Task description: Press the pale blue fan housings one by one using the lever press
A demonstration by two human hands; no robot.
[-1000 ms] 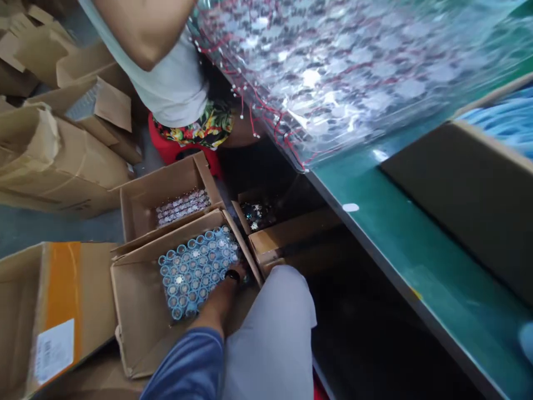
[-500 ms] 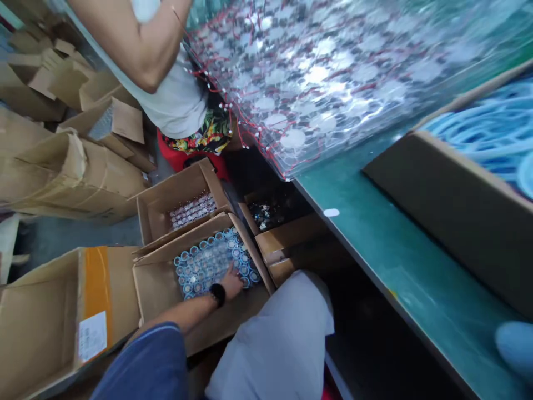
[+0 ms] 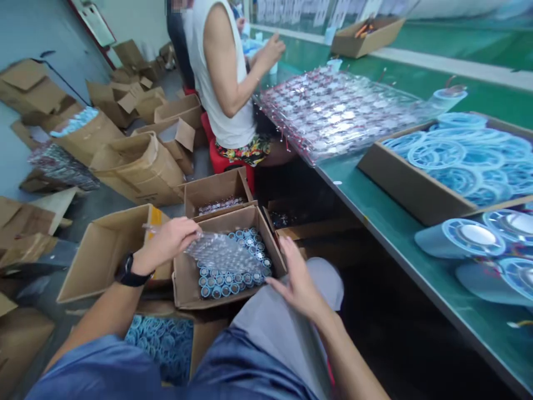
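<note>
My left hand point(image 3: 175, 240), with a black watch on its wrist, pinches one corner of a clear bubble wrap sheet point(image 3: 228, 254). The sheet stretches from my fingers over rows of small light-blue ringed cylinders point(image 3: 225, 282). These stand packed in an open cardboard box point(image 3: 184, 280) on the floor side of the bench. My right hand point(image 3: 297, 280) is open, thumb and fingers apart, above my knee by the box's right side. Nothing shows in it.
A green bench point(image 3: 391, 255) runs along the right, bearing a box of blue rings point(image 3: 441, 153), large blue cylinders point(image 3: 462, 239) and a plastic-covered array with red wires point(image 3: 328, 111). A co-worker point(image 3: 225, 72) sits ahead. Open cartons point(image 3: 112, 250) crowd the left; blue rings point(image 3: 160, 344) fill one below.
My left hand has risen from inside the box to its upper left, lifting the bubble wrap's corner. My right hand has come into view. The camera has tilted up.
</note>
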